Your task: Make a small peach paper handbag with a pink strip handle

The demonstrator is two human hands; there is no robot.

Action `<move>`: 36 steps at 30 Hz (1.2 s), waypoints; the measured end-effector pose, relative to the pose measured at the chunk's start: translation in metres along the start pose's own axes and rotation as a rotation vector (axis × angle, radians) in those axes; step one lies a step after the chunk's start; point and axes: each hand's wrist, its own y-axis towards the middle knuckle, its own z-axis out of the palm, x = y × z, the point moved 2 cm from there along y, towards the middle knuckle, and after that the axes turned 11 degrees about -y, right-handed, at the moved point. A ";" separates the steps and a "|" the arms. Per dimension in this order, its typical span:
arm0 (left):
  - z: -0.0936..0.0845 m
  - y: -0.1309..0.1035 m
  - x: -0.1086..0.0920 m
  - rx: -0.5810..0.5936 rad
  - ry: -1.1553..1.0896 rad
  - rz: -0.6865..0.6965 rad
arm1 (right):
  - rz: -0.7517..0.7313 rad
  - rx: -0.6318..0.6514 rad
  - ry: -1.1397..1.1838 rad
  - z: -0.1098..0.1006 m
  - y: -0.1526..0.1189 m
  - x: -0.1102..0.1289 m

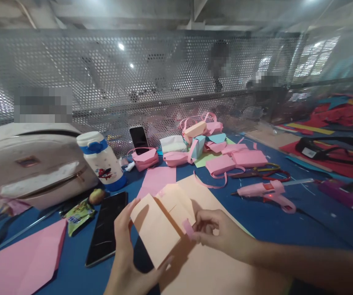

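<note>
My left hand (124, 250) grips a small folded peach paper bag (155, 230) from its left side, the thumb along the lower edge. The bag is tilted, with its flap opened out toward the back. My right hand (215, 229) pinches a short pink paper strip (188, 228) against the right side of the bag, near the fold. Whether the strip is stuck there I cannot tell. Beneath both hands lies a large peach sheet (213, 266), with a pink sheet (156, 178) behind it. A pink glue gun (264, 189) rests to the right of my right hand.
Several small paper bags (221, 164) sit toward the perforated metal screen (164, 82). Scissors (276, 174) lie behind the glue gun. At left are a tablet (109, 225), a snack packet (80, 217), a bottle (102, 162), a backpack (35, 164) and pink paper (26, 254).
</note>
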 end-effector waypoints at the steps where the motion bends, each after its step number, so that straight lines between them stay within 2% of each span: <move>1: 0.000 0.000 0.000 0.001 -0.006 0.004 | -0.005 -0.002 -0.024 0.001 0.000 0.000; 9: 0.003 -0.001 -0.006 0.007 -0.035 -0.015 | -0.035 -0.027 -0.093 0.005 -0.003 -0.002; 15: 0.003 -0.002 -0.008 0.046 0.022 0.064 | -0.047 0.014 -0.067 0.005 -0.003 -0.005; 22: 0.000 -0.005 0.000 0.071 0.072 0.193 | -0.072 0.020 -0.097 0.002 -0.003 0.000; 29: 0.000 -0.004 0.005 0.008 0.058 0.315 | -0.061 0.027 0.055 0.003 -0.003 0.001; 36: -0.001 -0.006 0.002 -0.025 0.071 0.221 | -0.006 0.022 0.314 0.004 -0.003 0.008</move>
